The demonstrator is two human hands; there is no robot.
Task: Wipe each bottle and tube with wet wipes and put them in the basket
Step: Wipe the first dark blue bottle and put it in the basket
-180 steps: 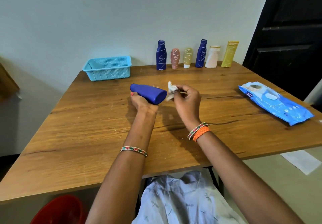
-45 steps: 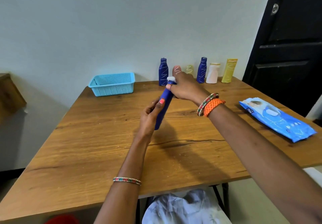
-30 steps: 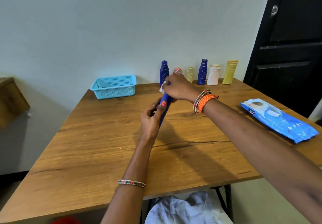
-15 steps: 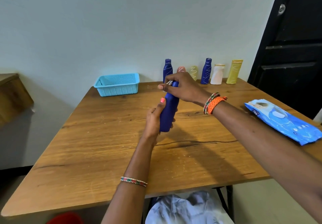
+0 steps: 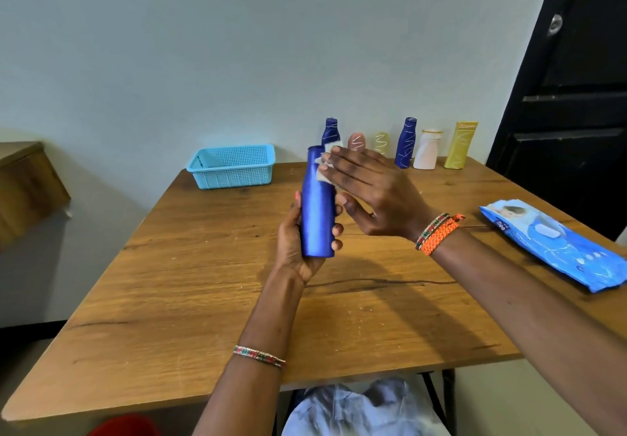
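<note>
- Wooden tabletop [image 5: 190,300] against a pale wall, dark door at right; turquoise basket [image 5: 232,166] sits at the back left and looks empty from this angle.
- Left hand [image 5: 298,242] grips the lower body of the blue bottle [image 5: 317,211], fingers curled round it, holding it upright above the tabletop. Probably so the neck and shoulder are exposed for wiping.
- Right hand [image 5: 369,191] has straight fingers pressing a small white wet wipe [image 5: 326,164] flat against the bottle's neck. Grip is open, not pinching; the wipe is pinned between fingers and bottle.
- Six more items stand in a row at the back by the wall: two dark blue bottles [image 5: 330,132], a pink tube [image 5: 356,140], a pale yellow tube [image 5: 381,142], a white bottle [image 5: 428,150], a yellow tube [image 5: 459,145]. All unwiped, by my read.
- Wet wipes pack [image 5: 556,244] lies flat at the right edge, near the right hand for the next sheet.
- Judgement: first item is mid-wipe; the basket drop comes next.
</note>
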